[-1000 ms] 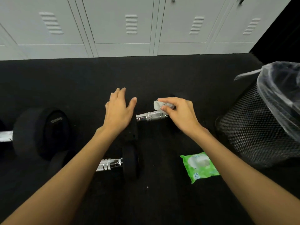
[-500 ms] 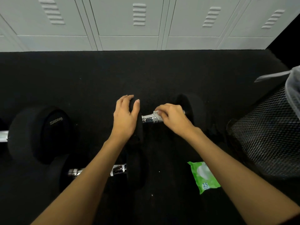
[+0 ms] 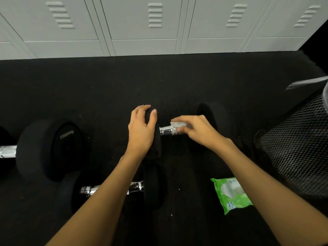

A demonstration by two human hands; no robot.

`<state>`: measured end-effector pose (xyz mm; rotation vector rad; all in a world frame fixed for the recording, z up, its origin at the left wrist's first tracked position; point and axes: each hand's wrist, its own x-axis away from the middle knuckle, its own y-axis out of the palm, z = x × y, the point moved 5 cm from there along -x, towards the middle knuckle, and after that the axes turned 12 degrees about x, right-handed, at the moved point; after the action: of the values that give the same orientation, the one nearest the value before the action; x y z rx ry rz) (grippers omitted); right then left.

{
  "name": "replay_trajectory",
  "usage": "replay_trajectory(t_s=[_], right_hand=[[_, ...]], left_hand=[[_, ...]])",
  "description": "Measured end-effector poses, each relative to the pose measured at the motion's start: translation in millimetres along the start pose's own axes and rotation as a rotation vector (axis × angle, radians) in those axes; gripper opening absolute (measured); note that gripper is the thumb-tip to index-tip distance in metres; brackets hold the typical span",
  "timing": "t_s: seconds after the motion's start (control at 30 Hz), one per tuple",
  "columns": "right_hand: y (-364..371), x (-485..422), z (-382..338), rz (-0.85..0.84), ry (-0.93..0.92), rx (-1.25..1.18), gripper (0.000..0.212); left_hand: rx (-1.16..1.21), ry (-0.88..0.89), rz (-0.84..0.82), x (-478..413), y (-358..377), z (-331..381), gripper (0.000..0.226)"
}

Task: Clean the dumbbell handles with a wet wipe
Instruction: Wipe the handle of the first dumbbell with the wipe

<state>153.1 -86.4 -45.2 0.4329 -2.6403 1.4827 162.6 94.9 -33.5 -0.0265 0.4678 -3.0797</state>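
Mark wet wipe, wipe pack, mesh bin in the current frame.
wet wipe (image 3: 178, 124): head view, white fold showing above the fingers.
wipe pack (image 3: 230, 194): head view, middle of its green front.
mesh bin (image 3: 298, 148): head view, its black mesh wall.

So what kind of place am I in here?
Probably a gym locker area: grey metal lockers line the wall, and dumbbells lie on a black floor.
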Motion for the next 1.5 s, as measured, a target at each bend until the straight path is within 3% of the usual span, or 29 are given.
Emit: replay_trajectory(t_s=[0.13, 0.27, 0.33, 0.53, 0.67, 0.77, 0.87, 1.03, 1.1, 1.23, 1.4, 1.5], right_hand=[[-10, -20, 5, 0.084, 0.111, -0.125, 0.023], [3, -42, 3, -0.206, 0.212, 0.124, 0.026], [1, -43, -4, -0.214, 0.187, 0.14, 0.027], [-2, -2, -11, 0.019, -0.028, 0.169, 0.025], [-11, -3, 0, 0.121, 0.026, -0.024, 0.023], [-4, -21, -2, 0.036, 0.118, 0.086, 0.024], [3, -21, -14, 0.008, 0.092, 0.072, 0.022], [-12, 12, -24, 0.286, -0.022, -0.134, 0.025], [-14, 11, -12, 0.366, 0.019, -0.095, 0.026], [8, 6, -9, 0.248, -0.024, 0.112, 0.028], [29, 34, -17, 0.43, -0.147, 0.256, 0.04], [43, 49, -15, 0.432, -0.229, 0.332, 0.05]], left_hand=[[0.002, -0.002, 0.001, 2, 0, -1, 0.037], [0.009, 0.004, 0.007, 3, 0, -1, 0.036], [0.016, 0.008, 0.011, 4, 0, -1, 0.036], [0.015, 0.013, 0.012, 3, 0, -3, 0.036], [0.018, 0.021, 0.018, 3, 0, -4, 0.035], [0.021, 0.012, 0.018, 1, 0, -4, 0.036], [0.023, 0.01, 0.017, 1, 0, -3, 0.036], [0.032, 0.019, 0.016, 2, 0, -4, 0.035], [0.037, 0.017, 0.02, 2, 0, -5, 0.035], [0.038, 0.015, 0.018, 3, 0, -5, 0.036], [0.042, 0.029, 0.022, 5, 1, -4, 0.035], [0.042, 0.03, 0.025, 6, 1, -6, 0.035]])
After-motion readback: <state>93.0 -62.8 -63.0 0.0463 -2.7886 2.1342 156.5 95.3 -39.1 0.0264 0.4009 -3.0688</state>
